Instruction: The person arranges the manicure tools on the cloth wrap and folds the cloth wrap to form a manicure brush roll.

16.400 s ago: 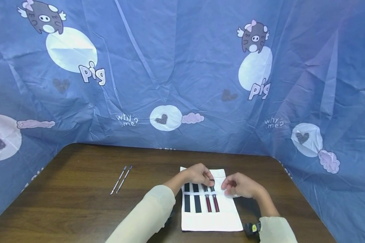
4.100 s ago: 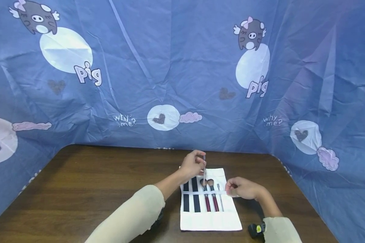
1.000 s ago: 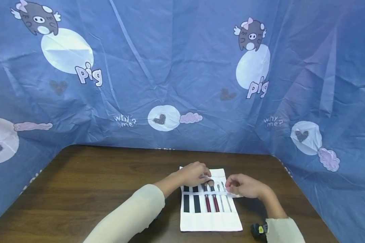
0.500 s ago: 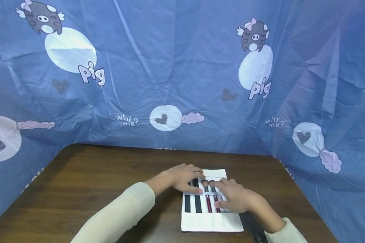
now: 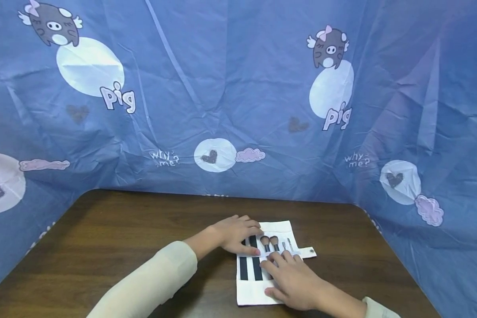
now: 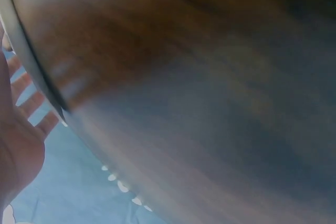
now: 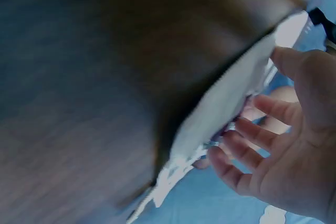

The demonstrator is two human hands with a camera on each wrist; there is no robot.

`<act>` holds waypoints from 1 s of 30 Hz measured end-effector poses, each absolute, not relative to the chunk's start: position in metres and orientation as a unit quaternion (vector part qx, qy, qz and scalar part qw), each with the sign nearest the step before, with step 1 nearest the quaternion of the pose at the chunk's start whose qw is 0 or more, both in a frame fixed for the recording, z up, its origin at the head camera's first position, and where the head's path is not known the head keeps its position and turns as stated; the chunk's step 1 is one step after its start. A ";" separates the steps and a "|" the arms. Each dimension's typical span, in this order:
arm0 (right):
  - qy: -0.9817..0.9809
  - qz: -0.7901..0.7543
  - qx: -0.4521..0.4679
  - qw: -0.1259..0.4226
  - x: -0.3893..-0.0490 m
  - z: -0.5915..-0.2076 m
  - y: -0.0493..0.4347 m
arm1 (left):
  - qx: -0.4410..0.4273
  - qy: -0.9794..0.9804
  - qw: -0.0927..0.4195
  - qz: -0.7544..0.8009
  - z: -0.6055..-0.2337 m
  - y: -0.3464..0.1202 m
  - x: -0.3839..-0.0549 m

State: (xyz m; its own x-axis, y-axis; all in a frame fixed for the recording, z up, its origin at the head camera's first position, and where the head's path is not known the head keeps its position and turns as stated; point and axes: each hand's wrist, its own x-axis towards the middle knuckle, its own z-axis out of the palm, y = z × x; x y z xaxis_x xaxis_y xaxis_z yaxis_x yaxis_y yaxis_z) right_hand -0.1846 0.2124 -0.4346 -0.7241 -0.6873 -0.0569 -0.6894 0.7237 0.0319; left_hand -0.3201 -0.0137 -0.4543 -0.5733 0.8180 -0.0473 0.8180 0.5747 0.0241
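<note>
A white fabric brush roll lies unfolded on the table. Two makeup brushes with brown bristles are tucked under its cross band, beside two thin metal sticks. Two black strips fill the left slots. My left hand rests over the roll's upper left edge, fingers spread. My right hand lies across its lower right part with fingers extended, covering the brush handles. In the right wrist view my right hand has its fingertips right at the roll.
A short tab with a snap button sticks out from the roll's right side. The brown wooden table extends widely to the left. A blue printed curtain hangs behind it.
The two thin sticks, earlier on the table at left, were put into the roll by my left hand. It then moved to the left edge; my right hand left the tab and moved down.
</note>
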 end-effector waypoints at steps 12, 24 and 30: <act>0.897 0.028 -0.441 -0.011 -0.194 -0.441 0.230 | 0.448 0.894 0.017 -0.016 -0.455 -0.045 -0.306; 0.870 0.058 -0.487 -0.043 -0.214 -0.437 0.243 | 0.403 0.915 0.000 -0.022 -0.451 -0.064 -0.269; 0.887 0.030 -0.460 -0.032 -0.206 -0.437 0.232 | 0.433 0.901 -0.009 -0.014 -0.447 -0.072 -0.277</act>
